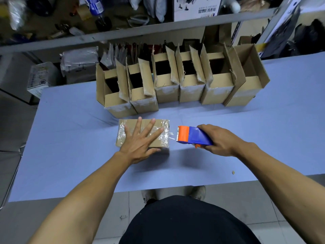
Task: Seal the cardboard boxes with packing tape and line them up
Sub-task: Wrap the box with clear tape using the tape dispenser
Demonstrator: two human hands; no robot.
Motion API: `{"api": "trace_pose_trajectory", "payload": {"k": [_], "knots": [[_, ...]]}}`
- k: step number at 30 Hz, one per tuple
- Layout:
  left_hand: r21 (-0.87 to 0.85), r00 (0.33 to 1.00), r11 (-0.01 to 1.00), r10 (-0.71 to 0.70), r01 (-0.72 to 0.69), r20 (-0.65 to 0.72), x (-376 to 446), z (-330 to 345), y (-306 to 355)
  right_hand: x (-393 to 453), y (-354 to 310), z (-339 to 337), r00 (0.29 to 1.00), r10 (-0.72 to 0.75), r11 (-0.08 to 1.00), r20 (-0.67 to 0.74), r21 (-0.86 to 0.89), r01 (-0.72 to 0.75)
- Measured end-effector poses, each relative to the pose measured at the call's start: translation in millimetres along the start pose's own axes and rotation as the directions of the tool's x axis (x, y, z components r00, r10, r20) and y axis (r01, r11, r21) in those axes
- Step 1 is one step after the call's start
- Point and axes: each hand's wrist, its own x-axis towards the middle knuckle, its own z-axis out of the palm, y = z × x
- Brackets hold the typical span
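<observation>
A closed cardboard box (162, 125) lies on the blue table (70, 141), with clear tape across its top. My left hand (140, 140) presses flat on the box, fingers spread and straight. My right hand (217, 140) grips a blue and orange tape dispenser (192, 135) just right of the box. A short strip of clear tape runs from the dispenser's orange end to the box's right edge. Behind, a row of several open cardboard boxes (175, 81) stands with flaps up.
A metal shelf (123, 32) with assorted clutter runs behind the table. Wrapped parcels (79, 64) sit beyond the table's back left corner. A small scrap (233, 172) lies on the table near its front edge. My shoes show on the tiled floor below.
</observation>
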Motion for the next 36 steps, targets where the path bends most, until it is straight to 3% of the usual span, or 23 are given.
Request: {"api": "trace_pose_trajectory", "payload": {"k": [5,15,18,21,26,31,33,36], "knots": [[-0.021,1.0,1.0,-0.002,0.001,-0.011,-1,1,1,11,-15,4,0.995,0.062,0.986,0.079,-0.157,-0.049],[-0.015,0.999,1.0,-0.006,0.005,-0.045,-1,6,2,39,-81,-18,0.991,0.131,0.882,-0.04,-0.453,-0.134],[-0.002,0.998,1.0,-0.026,0.026,-0.049,-5,7,7,51,-91,5,0.973,0.23,0.813,0.016,-0.553,-0.182],[-0.042,0.994,0.995,-0.09,0.087,-0.055,-10,10,14,49,-86,39,0.943,0.334,0.876,-0.01,-0.365,-0.314],[-0.098,0.981,0.976,-0.192,0.192,0.011,-11,-1,25,52,-75,37,0.926,0.371,0.893,-0.064,-0.249,-0.375],[-0.127,0.983,0.979,-0.171,0.161,-0.071,-3,-26,-2,50,-64,16,0.897,0.412,0.909,-0.158,-0.005,-0.418],[-0.219,0.976,0.951,-0.215,0.218,0.039,1,-21,-8,48,-63,11,0.889,0.428,0.903,-0.16,0.065,-0.424],[-0.418,0.927,0.828,-0.341,0.374,0.154,-1,-13,0,44,-57,8,0.882,0.444,0.894,-0.159,0.147,-0.423]]}}
